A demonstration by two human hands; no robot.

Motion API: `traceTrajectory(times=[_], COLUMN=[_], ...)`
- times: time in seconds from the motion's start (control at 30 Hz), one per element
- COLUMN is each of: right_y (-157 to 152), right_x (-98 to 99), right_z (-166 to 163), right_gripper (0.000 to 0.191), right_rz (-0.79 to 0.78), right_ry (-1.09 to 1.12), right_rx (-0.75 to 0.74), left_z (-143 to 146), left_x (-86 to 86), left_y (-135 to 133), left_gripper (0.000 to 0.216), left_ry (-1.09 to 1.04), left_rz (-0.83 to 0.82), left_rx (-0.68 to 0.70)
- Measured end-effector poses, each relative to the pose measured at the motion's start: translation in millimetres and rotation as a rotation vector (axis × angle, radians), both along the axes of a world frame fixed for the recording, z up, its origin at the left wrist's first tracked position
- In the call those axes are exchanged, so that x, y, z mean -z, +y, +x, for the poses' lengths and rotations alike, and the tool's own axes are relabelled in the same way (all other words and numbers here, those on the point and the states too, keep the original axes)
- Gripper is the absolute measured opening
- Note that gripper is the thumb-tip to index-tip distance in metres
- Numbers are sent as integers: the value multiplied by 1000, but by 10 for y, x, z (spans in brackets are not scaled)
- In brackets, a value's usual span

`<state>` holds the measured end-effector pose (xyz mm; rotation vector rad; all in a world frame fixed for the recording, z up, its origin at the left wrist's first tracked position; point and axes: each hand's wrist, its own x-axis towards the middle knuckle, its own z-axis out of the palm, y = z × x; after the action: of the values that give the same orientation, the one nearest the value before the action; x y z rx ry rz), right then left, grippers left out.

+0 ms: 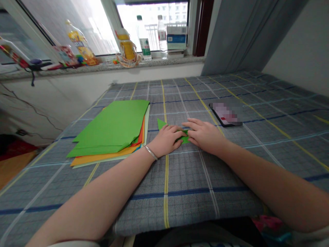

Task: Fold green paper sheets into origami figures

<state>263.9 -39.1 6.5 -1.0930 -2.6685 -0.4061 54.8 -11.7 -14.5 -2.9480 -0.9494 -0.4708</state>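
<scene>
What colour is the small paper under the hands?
The small paper is bright green; the head view shows it best.

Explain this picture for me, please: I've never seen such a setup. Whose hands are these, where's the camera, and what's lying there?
There is no machine here: a person works with two bare hands, filmed by one camera worn on the head, looking forward and down. The left hand and right hand are both on a small green paper, partly hidden by the fingers. It lies on a checked cloth, with a paper pile to the left and a phone to the right.
</scene>
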Motion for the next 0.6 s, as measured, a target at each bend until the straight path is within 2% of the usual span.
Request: traceTrajectory(times=[0.37, 0.5, 0.6], right_y=[18, -1, 12], right_x=[12, 19, 47], right_z=[4, -3, 43], right_gripper=[12, 24, 45], right_rz=[43, 1, -35], right_ry=[8, 26, 95], right_rx=[76, 139, 210], left_z=[4, 5, 2], left_x=[-15, -32, -32], left_y=[-21, -36, -47], left_gripper=[26, 25, 26], left_ry=[32, 32, 16], left_rz=[-2, -23, -23], left_rx=[-22, -33, -13])
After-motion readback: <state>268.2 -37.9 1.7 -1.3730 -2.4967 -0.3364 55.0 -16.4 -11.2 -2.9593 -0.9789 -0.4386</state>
